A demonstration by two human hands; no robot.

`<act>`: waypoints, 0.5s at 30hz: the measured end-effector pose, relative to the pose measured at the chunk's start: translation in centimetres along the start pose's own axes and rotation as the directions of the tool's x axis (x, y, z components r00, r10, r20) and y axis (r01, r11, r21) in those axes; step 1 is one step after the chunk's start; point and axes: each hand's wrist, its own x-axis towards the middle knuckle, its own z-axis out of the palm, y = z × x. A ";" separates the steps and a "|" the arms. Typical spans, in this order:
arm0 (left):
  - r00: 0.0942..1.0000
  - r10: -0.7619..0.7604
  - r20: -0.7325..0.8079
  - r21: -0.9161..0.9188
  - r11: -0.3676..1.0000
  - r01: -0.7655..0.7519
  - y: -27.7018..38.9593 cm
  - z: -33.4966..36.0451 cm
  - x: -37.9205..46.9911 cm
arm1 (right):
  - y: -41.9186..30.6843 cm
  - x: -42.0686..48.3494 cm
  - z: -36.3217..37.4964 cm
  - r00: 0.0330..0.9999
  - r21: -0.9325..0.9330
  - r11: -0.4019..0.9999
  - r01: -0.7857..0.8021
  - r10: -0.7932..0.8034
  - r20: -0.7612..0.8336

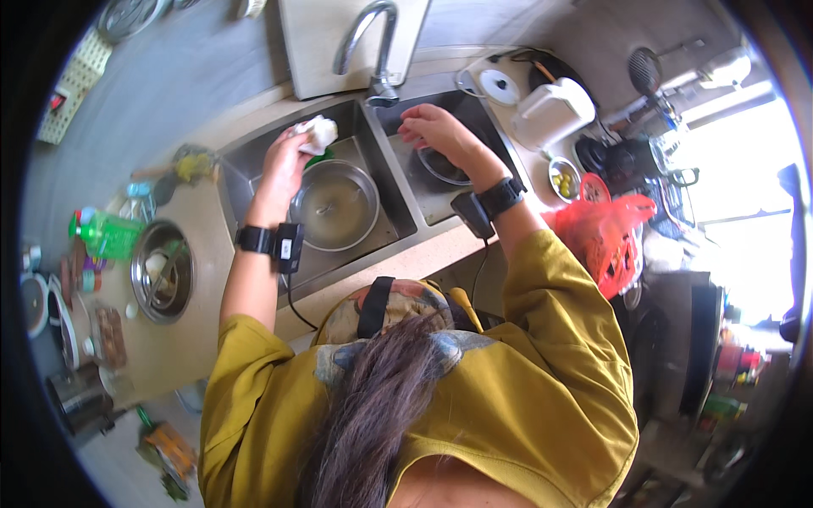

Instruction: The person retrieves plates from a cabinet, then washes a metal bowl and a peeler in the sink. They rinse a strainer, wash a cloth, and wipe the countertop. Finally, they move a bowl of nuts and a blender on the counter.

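My left hand (284, 164) grips a white, crumpled, cloth-like thing (321, 136) above the left basin of a double stainless steel sink (392, 165). Below it in that basin stands a round metal basin (336, 206) with cloudy water inside. A green object (319, 158) shows partly behind its rim. Over the right basin hovers my right hand (438, 133), fingers loosely bent, with nothing visible in them. Beneath that hand lies a round bowl or pan (444, 166), partly hidden by my hand and forearm. Between the two basins, at the back, rises the chrome faucet (381, 57).
On the left counter are a metal bowl with utensils (162, 272) and a green bottle (111, 235). To the right stand a white jug (554, 113), a small bowl of yellow-green fruit (564, 179) and a red plastic bag (600, 241). A pale board (311, 44) leans behind the faucet.
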 end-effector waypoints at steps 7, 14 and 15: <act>0.997 -0.068 -0.048 -0.110 0.992 0.063 -1.3 2.7 2.8 | 3.7 12.1 -0.5 0.913 -0.654 0.683 0.327 -0.406 0.032; 0.995 -0.063 -0.071 -0.214 0.976 0.047 -1.8 4.2 5.5 | 7.5 15.4 1.3 0.877 -0.806 0.420 0.417 -0.418 0.236; 0.997 -0.057 -0.043 -0.242 0.969 0.045 -1.7 4.3 5.5 | 8.2 15.1 1.4 0.814 -0.799 0.386 0.462 -0.542 0.208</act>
